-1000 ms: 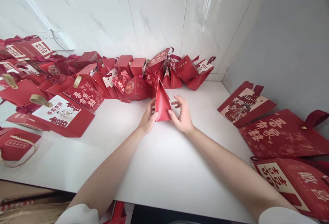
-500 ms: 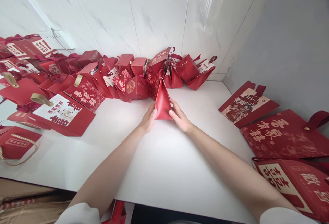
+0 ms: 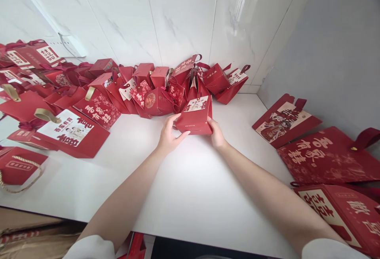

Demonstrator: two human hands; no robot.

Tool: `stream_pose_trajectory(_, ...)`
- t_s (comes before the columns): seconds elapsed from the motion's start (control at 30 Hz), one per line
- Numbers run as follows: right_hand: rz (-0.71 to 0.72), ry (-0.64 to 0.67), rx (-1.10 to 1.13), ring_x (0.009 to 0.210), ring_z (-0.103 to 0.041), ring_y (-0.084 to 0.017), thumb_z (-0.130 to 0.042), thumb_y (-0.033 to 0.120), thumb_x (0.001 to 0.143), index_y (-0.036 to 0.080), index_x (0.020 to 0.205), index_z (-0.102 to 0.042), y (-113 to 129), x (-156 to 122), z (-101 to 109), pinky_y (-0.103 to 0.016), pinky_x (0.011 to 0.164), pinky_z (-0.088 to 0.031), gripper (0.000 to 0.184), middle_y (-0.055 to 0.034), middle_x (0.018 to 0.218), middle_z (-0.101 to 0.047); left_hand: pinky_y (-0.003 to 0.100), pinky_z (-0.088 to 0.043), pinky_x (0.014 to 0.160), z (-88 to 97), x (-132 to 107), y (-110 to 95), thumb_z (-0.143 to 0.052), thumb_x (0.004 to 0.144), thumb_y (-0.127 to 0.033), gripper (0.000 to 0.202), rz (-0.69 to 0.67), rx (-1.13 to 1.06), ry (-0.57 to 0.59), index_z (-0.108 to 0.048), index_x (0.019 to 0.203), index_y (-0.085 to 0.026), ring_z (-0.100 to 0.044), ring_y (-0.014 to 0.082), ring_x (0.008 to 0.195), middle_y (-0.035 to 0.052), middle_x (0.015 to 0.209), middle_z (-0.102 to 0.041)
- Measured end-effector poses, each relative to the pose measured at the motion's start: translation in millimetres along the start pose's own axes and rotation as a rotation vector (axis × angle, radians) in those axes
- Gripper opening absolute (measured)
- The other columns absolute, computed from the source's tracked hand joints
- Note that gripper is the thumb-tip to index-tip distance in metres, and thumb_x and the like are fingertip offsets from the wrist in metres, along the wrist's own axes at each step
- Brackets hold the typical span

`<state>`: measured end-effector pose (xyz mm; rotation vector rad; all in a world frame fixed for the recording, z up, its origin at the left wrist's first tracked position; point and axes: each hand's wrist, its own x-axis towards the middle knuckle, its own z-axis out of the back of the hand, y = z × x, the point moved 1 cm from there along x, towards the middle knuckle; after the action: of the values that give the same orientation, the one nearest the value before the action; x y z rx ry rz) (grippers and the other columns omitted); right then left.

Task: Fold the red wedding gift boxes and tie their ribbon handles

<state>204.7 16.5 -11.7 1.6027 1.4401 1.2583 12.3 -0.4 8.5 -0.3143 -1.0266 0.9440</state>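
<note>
View: head camera, looking down across a white table.

Writing, centre: the bag [image 3: 194,119] has a white label [image 3: 196,104] on its upper face. The print is too small to read.

Writing, right: the gold-lettered bag [image 3: 325,156] lies flat and shows large gold Chinese characters, 喜 among them. Above it, the figure bag [image 3: 285,120] has a cream panel with a drawn figure and dark red characters.

Writing, lower right: the corner bag [image 3: 341,215] has a red 囍 on a cream panel, with gold characters beside it.

Writing, left: the picture bag [image 3: 74,132] has a white panel with a small picture and bold red characters.

Bag: small, red and boxy, with a matte front. It stands on the table at mid-frame, just in front of the pile [image 3: 133,84].

Left hand [image 3: 169,134]: grasps the bag's lower left corner, thumb in front and fingers round the side.

Right hand [image 3: 216,131]: holds the bag's right side, fingers pressed against it.

Pile: many small red bags and boxes with ribbon handles, heaped along the wall from upper left to centre.

Table [image 3: 184,187]: smooth and white, its near edge at the bottom of the frame. Brown cardboard [image 3: 26,227] shows below at lower left.

Room: a glossy white marble-look tiled wall [image 3: 178,13] at top, meeting a plain grey wall [image 3: 341,53] at right.
</note>
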Motion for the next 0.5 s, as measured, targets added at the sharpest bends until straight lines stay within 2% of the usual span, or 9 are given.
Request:
stream_pose_trajectory(0.17,-0.098,-0.186,0.162,0.083,-0.067,-0.021,-0.057,0.050,0.081,0.017,0.093,-0.067,-7.6,8.6,9.0,-0.033,0.074,-0.054,0.037,-0.0042,0.094,-0.073,0.027,-0.052,0.070,-3.9,-1.4,-4.7,-0.070,0.079,-0.040,0.064,0.099,-0.045,-0.067,-0.040,0.134,-0.024,-0.060,0.0136,0.084,0.0101,0.130,-0.054)
stream_pose_trajectory(0.3,-0.226,-0.271,0.164,0.058,-0.060,-0.016,-0.059,0.041,0.075,0.019,0.074,-0.061,-11.4,12.6,15.6,-0.027,0.051,-0.050,0.023,0.0004,0.064,-0.064,0.024,-0.049,0.064,-3.9,-1.1,-4.7,-0.063,0.083,-0.041,0.056,0.191,-0.116,-0.087,-0.041,0.133,-0.025,-0.059,0.0098,0.073,0.0089,0.126,-0.056)
stream_pose_trajectory(0.4,-0.274,-0.307,0.245,0.057,-0.058,-0.015,-0.057,0.038,0.074,0.021,0.074,-0.058,-11.7,15.7,21.1,-0.026,0.050,-0.051,0.017,0.0020,0.061,-0.061,0.024,-0.049,0.063,-3.8,-1.4,-4.4,-0.059,0.087,-0.040,0.046,0.197,-0.120,-0.048,-0.045,0.128,-0.024,-0.059,0.0097,0.073,0.0074,0.120,-0.058)
stream_pose_trajectory(0.5,-0.239,-0.344,0.238,0.057,-0.059,-0.015,-0.056,0.037,0.074,0.022,0.074,-0.057,-12.1,19.0,25.0,-0.026,0.050,-0.052,0.015,0.0010,0.061,-0.061,0.024,-0.050,0.065,-4.9,-3.7,-7.2,-0.058,0.087,-0.037,0.037,0.153,-0.058,0.048,-0.050,0.121,-0.025,-0.060,0.0097,0.075,0.0052,0.119,-0.058)
